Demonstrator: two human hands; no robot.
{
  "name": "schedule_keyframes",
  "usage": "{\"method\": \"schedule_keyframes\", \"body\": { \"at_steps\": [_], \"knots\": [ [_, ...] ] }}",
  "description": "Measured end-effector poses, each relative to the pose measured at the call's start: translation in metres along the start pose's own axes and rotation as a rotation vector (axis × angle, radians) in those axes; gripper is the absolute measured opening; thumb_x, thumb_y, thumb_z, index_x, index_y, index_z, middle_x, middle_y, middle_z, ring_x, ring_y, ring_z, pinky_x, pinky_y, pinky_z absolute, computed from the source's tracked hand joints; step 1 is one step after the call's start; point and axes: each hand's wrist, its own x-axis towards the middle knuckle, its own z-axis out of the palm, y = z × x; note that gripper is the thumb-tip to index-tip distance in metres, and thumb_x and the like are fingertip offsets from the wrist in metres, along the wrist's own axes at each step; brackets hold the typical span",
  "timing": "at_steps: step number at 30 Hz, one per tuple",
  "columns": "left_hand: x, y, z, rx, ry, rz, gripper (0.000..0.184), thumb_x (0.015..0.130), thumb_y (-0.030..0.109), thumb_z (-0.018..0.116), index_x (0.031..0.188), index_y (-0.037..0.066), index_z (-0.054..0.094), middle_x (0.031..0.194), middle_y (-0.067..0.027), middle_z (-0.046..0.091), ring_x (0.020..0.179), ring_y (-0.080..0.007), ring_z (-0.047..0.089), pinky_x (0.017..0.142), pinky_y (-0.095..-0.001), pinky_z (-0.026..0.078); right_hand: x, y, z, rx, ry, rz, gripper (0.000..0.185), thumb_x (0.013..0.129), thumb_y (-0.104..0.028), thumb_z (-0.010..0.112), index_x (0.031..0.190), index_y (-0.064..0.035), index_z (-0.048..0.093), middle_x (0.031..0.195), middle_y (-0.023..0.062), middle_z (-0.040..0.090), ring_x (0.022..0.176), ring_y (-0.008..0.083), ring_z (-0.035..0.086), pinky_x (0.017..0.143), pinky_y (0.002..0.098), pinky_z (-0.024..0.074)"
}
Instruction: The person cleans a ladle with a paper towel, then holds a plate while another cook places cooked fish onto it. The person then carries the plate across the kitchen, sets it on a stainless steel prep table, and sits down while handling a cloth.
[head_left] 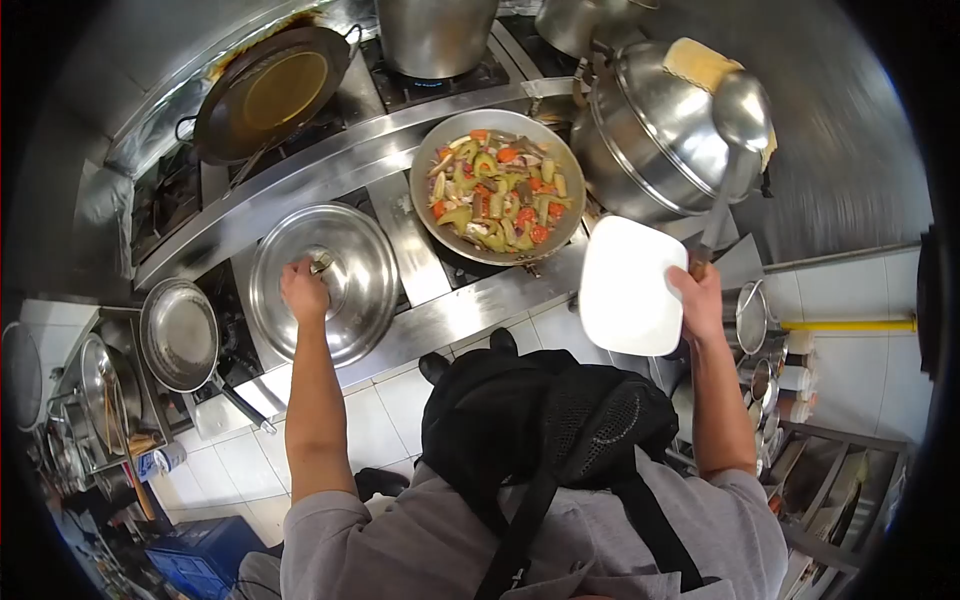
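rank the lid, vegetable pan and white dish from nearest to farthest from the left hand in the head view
From the left hand:
1. Lid: directly under that hand.
2. Vegetable pan: right of the lid.
3. White dish: farther right, in the right hand.

My plate [632, 285] is plain white, my ladle [736, 165] silver with a brown handle, the pot lid [345, 290] silver-grey. By the front edge of the stove [450, 322], vegetables [500, 195] in a grey pan [570, 218] mix green, orange and purple. My shirt [400, 545] is plain grey.
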Motion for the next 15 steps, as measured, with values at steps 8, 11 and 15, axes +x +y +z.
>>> {"method": "schedule_keyframes", "body": {
  "at_steps": [8, 11, 15],
  "knots": [
    [-0.064, 0.2, -0.097, -1.298, -0.689, 0.056, 0.067, 0.095, 0.032, 0.064, 0.15, 0.009, 0.035, 0.134, -0.0104, 0.058, 0.104, -0.0182, 0.062, 0.089, -0.0305, 0.051, 0.043, 0.018, 0.072, -0.091, -0.244, 0.006, 0.011, 0.089, -0.01, 0.066, 0.094, 0.0003, 0.066, 0.077, -0.0026, 0.062, 0.066, 0.0058, 0.054, 0.059, 0.0259, 0.045],
    [-0.125, 0.252, -0.106, -1.236, -0.635, 0.174, 0.076, 0.094, 0.031, 0.065, 0.151, -0.001, 0.025, 0.143, -0.0162, 0.046, 0.133, -0.0257, 0.043, 0.112, -0.039, 0.032, 0.045, 0.044, 0.101, 0.011, -0.337, 0.061, 0.017, 0.09, -0.014, 0.067, 0.099, 0.0007, 0.065, 0.074, -0.0005, 0.061, 0.061, 0.0074, 0.054, 0.055, 0.0263, 0.044],
    [-0.16, 0.245, -0.082, -1.473, -0.638, -0.377, 0.069, 0.087, 0.016, 0.063, 0.147, -0.002, 0.033, 0.138, -0.0145, 0.049, 0.129, -0.0246, 0.046, 0.11, -0.0363, 0.034, 0.042, 0.059, 0.103, -0.141, -0.502, 0.138, 0.02, 0.092, -0.017, 0.068, 0.105, -0.0018, 0.065, 0.073, -0.0011, 0.059, 0.06, 0.0066, 0.053, 0.055, 0.0248, 0.0446]
  ]
}}
